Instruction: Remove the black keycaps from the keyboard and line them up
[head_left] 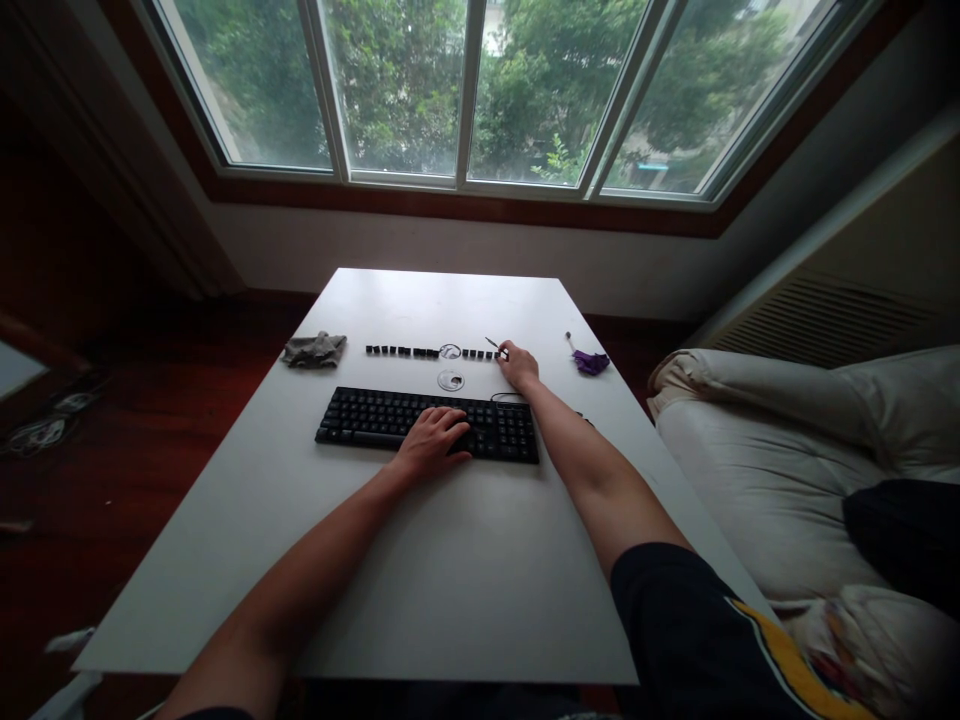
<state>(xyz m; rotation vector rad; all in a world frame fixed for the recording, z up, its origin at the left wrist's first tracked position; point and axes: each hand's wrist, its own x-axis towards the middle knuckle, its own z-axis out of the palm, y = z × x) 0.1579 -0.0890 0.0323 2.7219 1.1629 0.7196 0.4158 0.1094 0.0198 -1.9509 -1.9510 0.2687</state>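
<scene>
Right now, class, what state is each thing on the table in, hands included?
Keyboard: lying flat
Left hand: resting on the keyboard
Right hand: pinching a thin tool
Thin tool: held
Small black pieces: lined up in a row
Round clear pieces: apart, one within the row
Cable: curved, beyond the keyboard
Grey cloth: crumpled
Purple cloth: crumpled
Small white item: lying by the purple cloth

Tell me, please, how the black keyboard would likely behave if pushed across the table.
The keyboard looks like a stiff slab, so it would probably move as one piece. Lying flat and wide, it seems unlikely to roll or tip. The thin dark loop behind it may be its cable and could drag.
</scene>
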